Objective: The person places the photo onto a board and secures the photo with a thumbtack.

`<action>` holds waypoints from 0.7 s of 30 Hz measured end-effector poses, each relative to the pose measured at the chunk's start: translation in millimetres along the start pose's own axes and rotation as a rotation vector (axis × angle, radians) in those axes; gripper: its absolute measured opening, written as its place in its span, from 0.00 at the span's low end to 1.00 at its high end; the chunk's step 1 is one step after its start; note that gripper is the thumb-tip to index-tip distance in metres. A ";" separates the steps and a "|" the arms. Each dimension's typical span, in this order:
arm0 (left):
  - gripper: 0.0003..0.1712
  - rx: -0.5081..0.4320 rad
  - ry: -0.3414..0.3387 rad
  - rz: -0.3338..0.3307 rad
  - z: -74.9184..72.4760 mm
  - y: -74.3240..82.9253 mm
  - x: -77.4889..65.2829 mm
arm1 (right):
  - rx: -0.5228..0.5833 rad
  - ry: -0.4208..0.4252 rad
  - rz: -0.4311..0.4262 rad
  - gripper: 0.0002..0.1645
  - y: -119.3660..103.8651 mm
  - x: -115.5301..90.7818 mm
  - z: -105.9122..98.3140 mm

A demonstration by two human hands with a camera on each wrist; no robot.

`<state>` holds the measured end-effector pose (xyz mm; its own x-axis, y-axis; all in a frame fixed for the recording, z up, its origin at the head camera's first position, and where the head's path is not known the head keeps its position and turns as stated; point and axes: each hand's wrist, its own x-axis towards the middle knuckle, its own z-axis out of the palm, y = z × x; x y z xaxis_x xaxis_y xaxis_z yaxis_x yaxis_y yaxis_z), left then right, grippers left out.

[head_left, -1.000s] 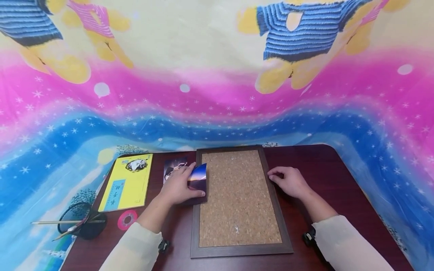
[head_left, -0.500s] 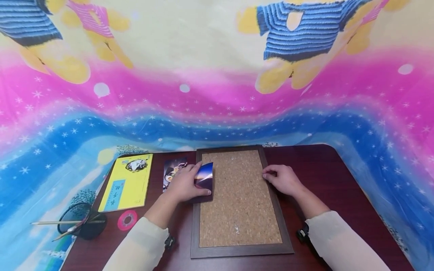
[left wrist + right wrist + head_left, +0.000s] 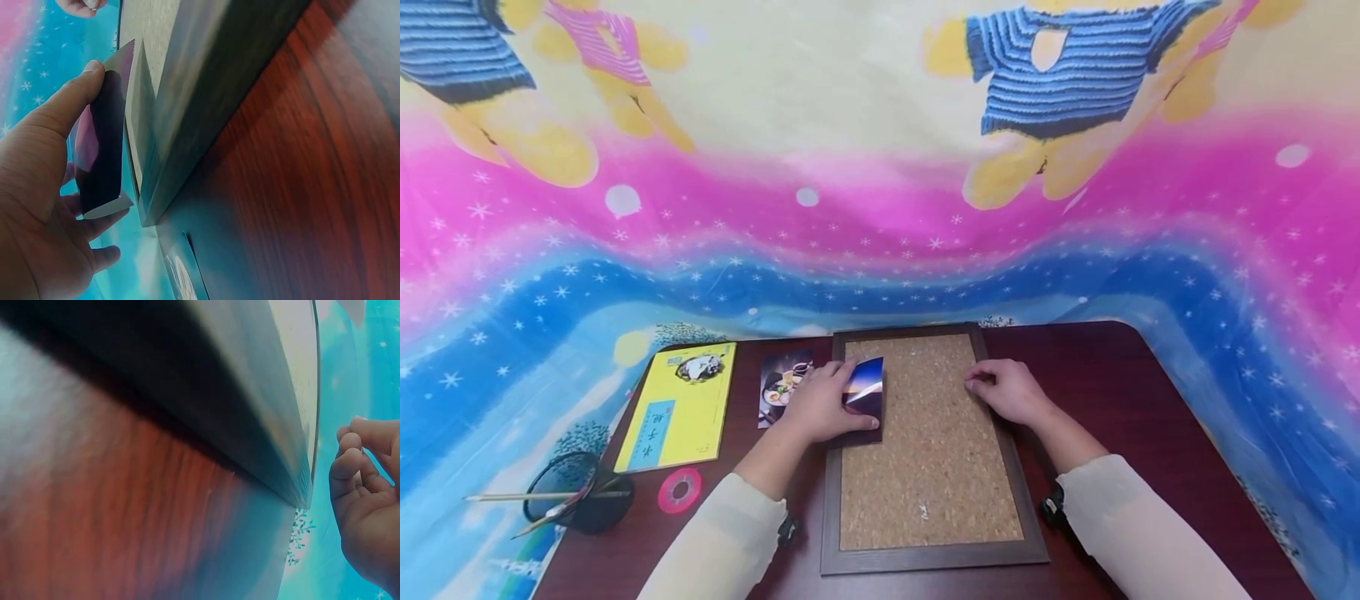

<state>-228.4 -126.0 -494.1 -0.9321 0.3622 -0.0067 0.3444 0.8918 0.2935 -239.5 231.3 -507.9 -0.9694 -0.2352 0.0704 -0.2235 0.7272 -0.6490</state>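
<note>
Left hand (image 3: 822, 407): pinches bowed photo print (image 3: 868, 385) over left side of corkboard (image 3: 932, 454).
Right hand (image 3: 1013, 393): fingers curled, tips together, over corkboard's right edge; whether grasping anything, cannot tell.

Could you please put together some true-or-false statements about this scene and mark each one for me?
1. The left hand holds a bent print by the framed cork board's left side. True.
2. In the head view, the yellow book lies right of the board. False: the book lies to its left.
3. A pink ring lies on the table. True.
4. The mesh cup is white. False: the cup is black.
5. A food picture lies left of the board. True.
</note>
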 end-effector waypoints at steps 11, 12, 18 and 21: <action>0.69 -0.007 -0.019 -0.005 2.2 10.7 14.7 | 0.019 -0.020 0.037 0.08 -6.4 15.7 4.5; 0.68 -0.012 -0.020 -0.008 2.0 11.5 15.6 | 0.023 -0.024 0.036 0.08 -8.0 16.6 4.9; 0.68 -0.020 -0.017 -0.013 3.9 14.2 22.2 | 0.041 -0.040 0.012 0.11 -15.8 22.1 8.7; 0.68 -0.010 -0.017 -0.015 6.0 14.7 26.7 | 0.026 -0.036 0.003 0.11 -18.5 26.1 10.8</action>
<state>-247.6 -101.7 -495.8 -0.9349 0.3538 -0.0273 0.3296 0.8944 0.3023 -259.5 204.8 -502.2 -0.9656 -0.2569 0.0413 -0.2177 0.7107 -0.6690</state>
